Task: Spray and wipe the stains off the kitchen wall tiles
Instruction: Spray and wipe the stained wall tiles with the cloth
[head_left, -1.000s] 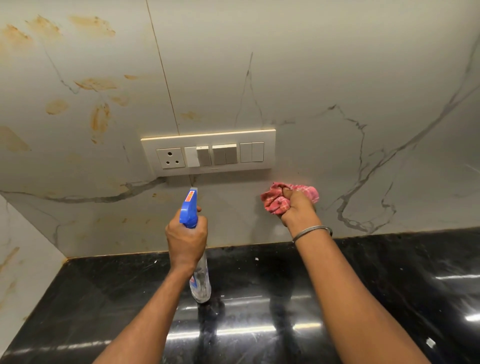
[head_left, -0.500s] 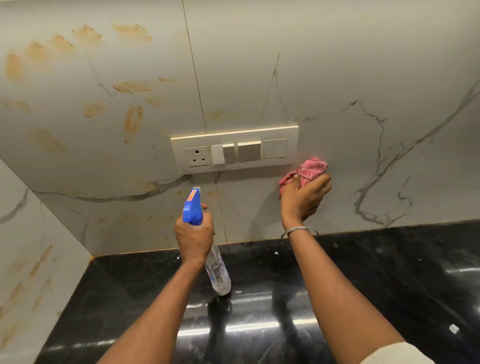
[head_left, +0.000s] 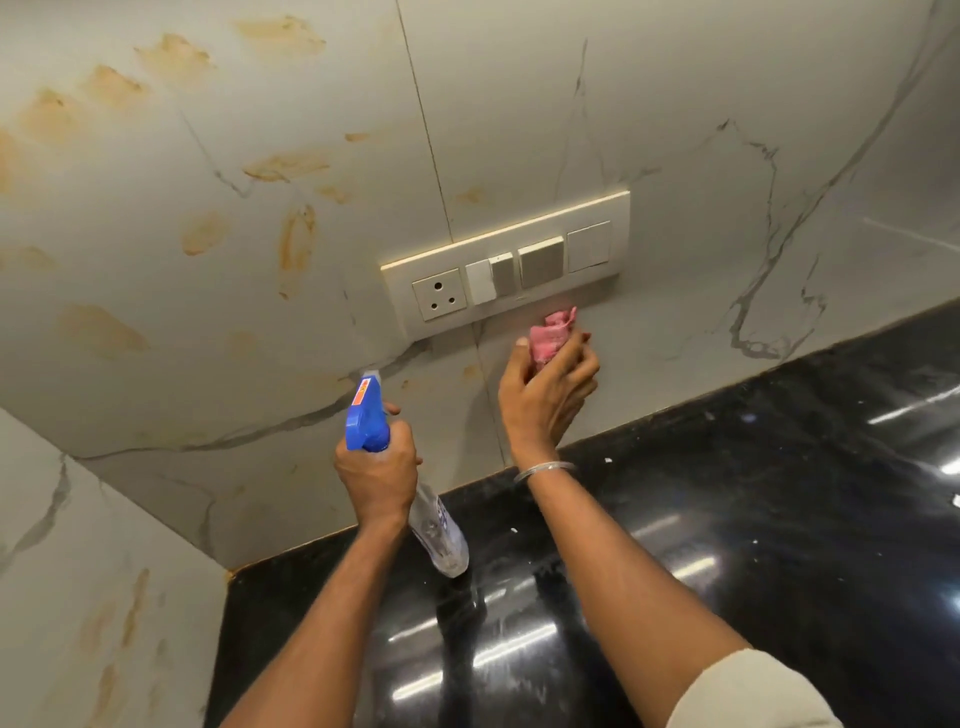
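At the far left, the side wall (head_left: 78, 597) carries faint orange-brown streaks. The back wall tiles (head_left: 519, 104) are pale with grey veins. Orange-brown stains (head_left: 297, 244) spread over their left half, from the top edge down to the level of the switch plate (head_left: 506, 265), and a few small spots sit lower, below the plate's left end. The left hand (head_left: 376, 473) has its fingers curled round the neck of a spray bottle (head_left: 368, 415). The bottle's blue head points up at the wall, and its clear body hangs tilted below the hand, over the black counter (head_left: 779, 519). The cream plate holds a socket and several switches. Just beneath it, the right hand (head_left: 550, 395) grips a bunched pink cloth (head_left: 551, 336) up against the tile, fingers wrapped round it. A thin metal bangle (head_left: 545, 470) circles that wrist, and a pale sleeve (head_left: 748, 691) shows at the bottom right.
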